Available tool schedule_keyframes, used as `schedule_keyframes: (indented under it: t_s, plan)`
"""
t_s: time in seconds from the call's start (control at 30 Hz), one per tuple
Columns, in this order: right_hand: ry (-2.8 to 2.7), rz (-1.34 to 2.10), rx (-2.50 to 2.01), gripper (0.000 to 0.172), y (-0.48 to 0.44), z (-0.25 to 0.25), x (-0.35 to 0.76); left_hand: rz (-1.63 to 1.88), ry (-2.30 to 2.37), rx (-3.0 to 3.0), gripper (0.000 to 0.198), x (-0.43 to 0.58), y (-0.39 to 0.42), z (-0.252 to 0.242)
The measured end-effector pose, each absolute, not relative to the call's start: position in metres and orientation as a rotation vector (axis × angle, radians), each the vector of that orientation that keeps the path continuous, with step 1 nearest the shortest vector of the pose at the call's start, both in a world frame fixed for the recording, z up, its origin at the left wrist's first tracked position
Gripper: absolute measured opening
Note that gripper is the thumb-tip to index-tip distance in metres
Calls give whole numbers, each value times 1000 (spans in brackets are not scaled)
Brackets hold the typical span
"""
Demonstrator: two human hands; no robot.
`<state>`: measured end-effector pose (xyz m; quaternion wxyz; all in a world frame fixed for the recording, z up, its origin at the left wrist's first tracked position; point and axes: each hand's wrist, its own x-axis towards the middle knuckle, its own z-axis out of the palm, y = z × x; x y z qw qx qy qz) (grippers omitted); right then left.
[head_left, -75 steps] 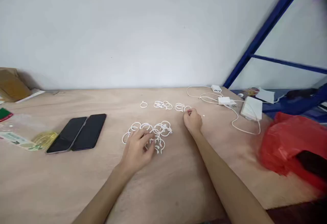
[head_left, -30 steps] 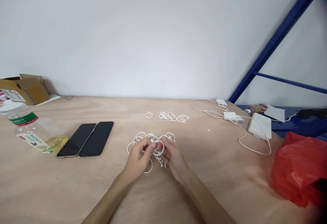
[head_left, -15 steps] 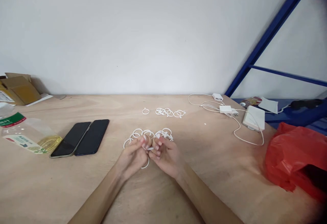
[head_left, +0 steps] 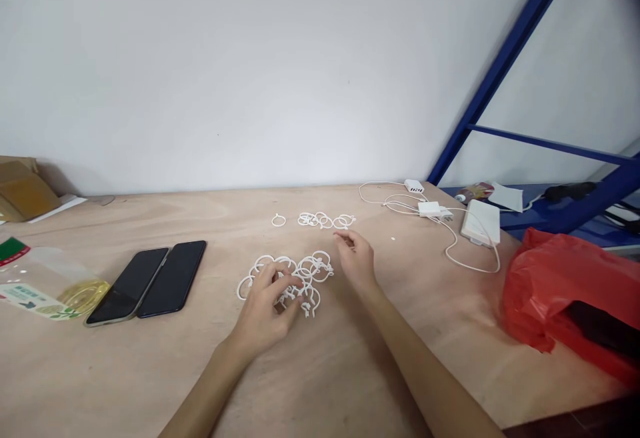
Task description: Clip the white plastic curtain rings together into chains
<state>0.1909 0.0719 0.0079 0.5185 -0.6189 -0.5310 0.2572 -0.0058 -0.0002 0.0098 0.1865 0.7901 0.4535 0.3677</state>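
My left hand (head_left: 270,301) reaches palm down over the nearer pile of white plastic rings (head_left: 319,268), fingers bent and apart, thumb away from the index finger. It covers part of the pile, and its fingertips are at the rings with small tabs. To the right of that pile my right hand (head_left: 356,258) is raised with its fingers curled together. Whatever may be in them is hidden. Just beyond its fingertips lies a farther row of similar rings (head_left: 323,220), with a single ring (head_left: 279,221) to the left.
Two dark phones (head_left: 173,278) lie side by side at left, beside a clear bottle with yellow liquid (head_left: 83,297). A cardboard box (head_left: 25,191) sits at far left. Chargers with white cables (head_left: 429,209), a white power brick (head_left: 481,223) and a red plastic bag (head_left: 565,285) are at right.
My hands have parted from a white piece held between them. The left has come down over the near rings; the right has moved forward and right. The view has turned slightly.
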Motion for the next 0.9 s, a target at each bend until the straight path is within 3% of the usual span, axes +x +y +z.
schedule_keyframes:
  t_s: [0.17, 0.47, 0.67, 0.73, 0.9]
  plan:
    - [-1695, 358, -1980, 42, 107, -4, 218, 1033, 1273, 2262, 16, -4, -1, 9]
    - [-1869, 376, -2005, 21, 109, -2, 220, 1136, 1272, 2212, 17, -7, 5, 4]
    - [-1912, 421, -1776, 21, 82, 7, 211, 1193, 1266, 2201, 14, -6, 4, 7]
    - [-1865, 551, -1625, 22, 70, 16, 201, 1206, 1261, 2184, 17, -5, 3, 8]
    - [-1530, 1378, -1061, 26, 46, 42, 170, 1288, 1290, 2022, 32, -2, 1, 13]
